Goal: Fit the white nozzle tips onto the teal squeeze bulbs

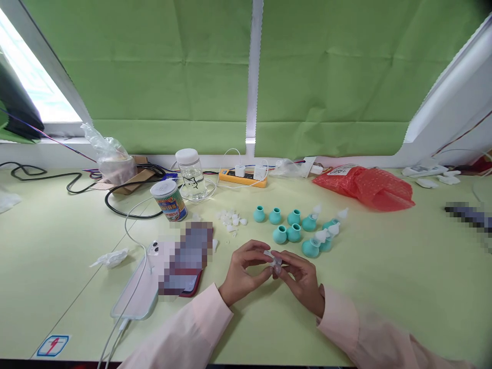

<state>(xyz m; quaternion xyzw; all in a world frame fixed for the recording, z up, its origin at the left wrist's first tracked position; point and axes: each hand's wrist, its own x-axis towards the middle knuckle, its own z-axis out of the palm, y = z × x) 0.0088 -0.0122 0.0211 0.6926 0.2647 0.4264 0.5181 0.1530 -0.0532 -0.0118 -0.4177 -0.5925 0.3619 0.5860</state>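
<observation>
So I'm at the pale green table [384, 287], red bubble-wrap bag [365, 187] far right, clear jar [191, 174] and printed can [169, 201] far left. Just beyond my hands sit the teal bulbs [294, 231], some with white tips on, and a little pile of loose white tips [231, 219]. My left hand [244, 271] and right hand [302, 279] both have a fingertip grip pinched on one small clear tip [273, 258], near centre, just above the table.

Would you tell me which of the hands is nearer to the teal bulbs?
Right. The right hand sits just below the teal bulbs; the left hand lies further left, toward the phone.
</observation>
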